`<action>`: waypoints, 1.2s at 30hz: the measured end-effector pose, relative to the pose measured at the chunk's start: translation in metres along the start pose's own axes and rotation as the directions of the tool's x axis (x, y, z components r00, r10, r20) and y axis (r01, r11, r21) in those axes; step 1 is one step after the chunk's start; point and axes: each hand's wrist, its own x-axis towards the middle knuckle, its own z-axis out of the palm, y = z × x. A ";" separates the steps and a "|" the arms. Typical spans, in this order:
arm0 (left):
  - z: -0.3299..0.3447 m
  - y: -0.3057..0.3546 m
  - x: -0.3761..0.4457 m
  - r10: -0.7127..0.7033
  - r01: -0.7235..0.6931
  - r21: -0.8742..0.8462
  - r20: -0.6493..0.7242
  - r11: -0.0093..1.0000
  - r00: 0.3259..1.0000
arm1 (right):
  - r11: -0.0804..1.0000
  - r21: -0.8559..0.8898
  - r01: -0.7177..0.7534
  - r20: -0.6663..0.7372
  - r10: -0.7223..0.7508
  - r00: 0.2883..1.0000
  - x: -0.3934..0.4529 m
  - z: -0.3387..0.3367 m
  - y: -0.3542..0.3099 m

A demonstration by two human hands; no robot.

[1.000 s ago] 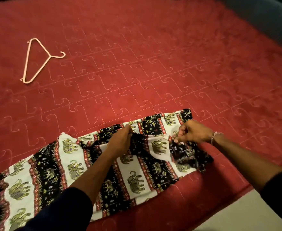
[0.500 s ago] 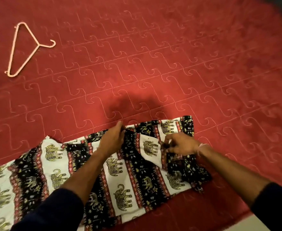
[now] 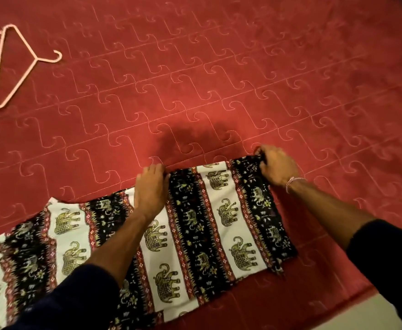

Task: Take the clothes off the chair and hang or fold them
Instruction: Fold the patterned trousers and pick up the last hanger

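Observation:
A black-and-white garment with an elephant print [image 3: 209, 225] lies spread flat on the red quilted bedspread [image 3: 195, 79], running from the lower left to the right of centre. My left hand [image 3: 151, 186] holds its far edge near the middle, fingers curled over the hem. My right hand [image 3: 276, 166] pinches the far right corner of the cloth, with a bracelet on its wrist. Both dark sleeves reach in from the bottom. The left end of the garment runs out of view.
A pink plastic hanger [image 3: 16, 65] lies on the bedspread at the far left. The bed's near edge and a strip of pale floor [image 3: 338, 315] show at the bottom right.
The bunched right part of the garment has been pulled out flat. My right hand moved right and away to the far corner; my left hand stayed at the far edge.

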 end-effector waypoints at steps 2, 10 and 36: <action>0.002 0.009 -0.005 -0.015 0.018 0.076 -0.051 0.997 0.999 | 0.999 0.029 -0.041 -0.070 0.043 0.997 -0.009 0.007 0.000; 0.020 0.047 -0.043 0.422 -0.408 0.131 -0.108 0.904 0.900 | 0.958 0.263 -0.112 -0.134 0.152 0.979 -0.064 0.018 0.006; 0.064 0.189 -0.172 0.458 -0.449 -0.098 0.266 0.888 0.848 | 0.086 0.860 -0.503 0.400 0.498 0.769 -0.255 0.067 0.037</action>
